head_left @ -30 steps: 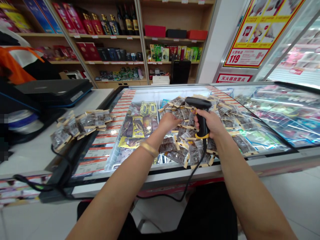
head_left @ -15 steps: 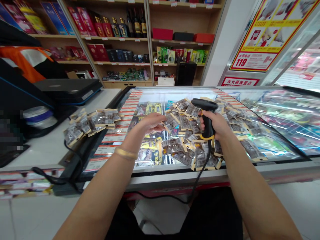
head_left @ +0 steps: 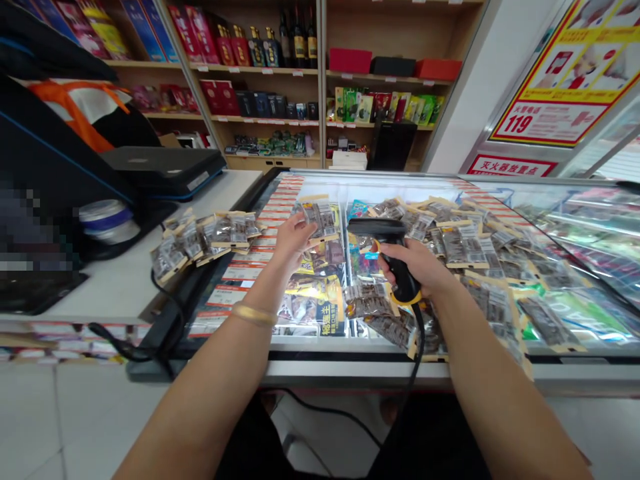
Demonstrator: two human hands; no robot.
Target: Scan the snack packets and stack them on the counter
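Note:
My left hand (head_left: 290, 241) holds up a clear snack packet (head_left: 317, 219) with a tan header card, lifted over the left part of the glass freezer lid (head_left: 320, 183). My right hand (head_left: 420, 267) grips the handle of a black barcode scanner (head_left: 383, 233) with a yellow ring, its head turned toward the packet. The scanner's black cable hangs down over the freezer's front edge. A large heap of similar packets (head_left: 465, 247) lies on the glass to the right. A smaller pile of packets (head_left: 205, 237) sits on the white counter to the left.
A white counter (head_left: 130, 280) at left carries a black device (head_left: 160, 170), a roll of tape and dark bags. Black cables run along the freezer's left edge. Wooden shelves (head_left: 280, 73) with bottles and boxes stand behind. A red and yellow 119 poster (head_left: 560, 100) hangs at right.
My left hand picked a packet from the heap and carried it left and up. My right hand turned the scanner head leftward toward it. The view shifted left.

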